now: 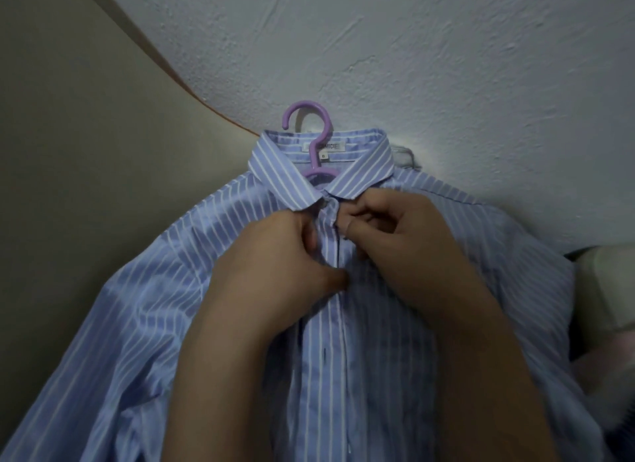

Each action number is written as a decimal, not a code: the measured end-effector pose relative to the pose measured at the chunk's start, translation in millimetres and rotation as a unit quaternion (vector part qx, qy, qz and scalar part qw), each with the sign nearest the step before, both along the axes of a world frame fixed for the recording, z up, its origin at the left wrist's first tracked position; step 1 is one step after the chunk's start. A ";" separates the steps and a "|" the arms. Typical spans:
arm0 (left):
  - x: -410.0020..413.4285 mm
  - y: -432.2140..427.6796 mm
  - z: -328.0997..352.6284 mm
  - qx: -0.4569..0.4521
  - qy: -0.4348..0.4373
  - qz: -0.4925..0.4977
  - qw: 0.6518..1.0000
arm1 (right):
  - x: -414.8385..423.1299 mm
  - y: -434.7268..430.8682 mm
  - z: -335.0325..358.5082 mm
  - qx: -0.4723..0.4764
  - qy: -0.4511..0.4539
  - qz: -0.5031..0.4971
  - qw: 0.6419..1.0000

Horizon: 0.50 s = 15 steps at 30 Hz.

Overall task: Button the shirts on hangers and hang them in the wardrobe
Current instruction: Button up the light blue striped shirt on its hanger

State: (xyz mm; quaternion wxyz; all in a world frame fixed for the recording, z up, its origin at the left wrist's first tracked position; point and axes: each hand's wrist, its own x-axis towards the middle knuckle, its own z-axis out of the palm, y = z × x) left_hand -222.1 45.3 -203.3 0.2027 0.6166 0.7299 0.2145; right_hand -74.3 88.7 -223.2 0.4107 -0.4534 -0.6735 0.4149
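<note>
Rough, pale grey-white plaster wall (412,49) is seen behind everything, and a smooth beige panel (68,135) meets it along a curved edge at the left. A light blue cotton shirt with thin white stripes (154,307) is spread flat against the wall, front outward, and is carried on a lilac plastic hanger (302,117), whose hook rises above the collar (275,172). A white neck label (330,147) is visible inside the collar, partly crossed by the hanger's stem.

Both bare hands are placed at the top of the button strip (330,324), just under the collar points. The left hand (285,255) is curled, and the fabric on its side of the opening is pinched between thumb and fingers. The right hand (395,231) is curled too, and the opposite edge is pinched by its fingertips slightly higher, close to the collar. The two hands lie just beside each other with the strip between them. The button itself is hidden by the fingers. Below the hands the strip runs straight down between the forearms.

A pale, blurred object (604,289) is seen at the right edge.
</note>
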 end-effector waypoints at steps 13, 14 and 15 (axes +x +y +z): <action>0.2 -4.3 4.1 -0.048 -0.019 0.027 0.998 | -3.4 -1.1 0.8 -0.014 -0.112 0.007 0.994; 0.2 -4.5 4.9 -0.049 -0.015 0.023 0.998 | -5.2 -0.7 2.3 -0.003 -0.098 -0.013 0.995; -0.3 -4.3 4.7 -0.049 -0.012 0.020 0.999 | -7.0 0.3 3.5 -0.010 -0.064 -0.024 0.998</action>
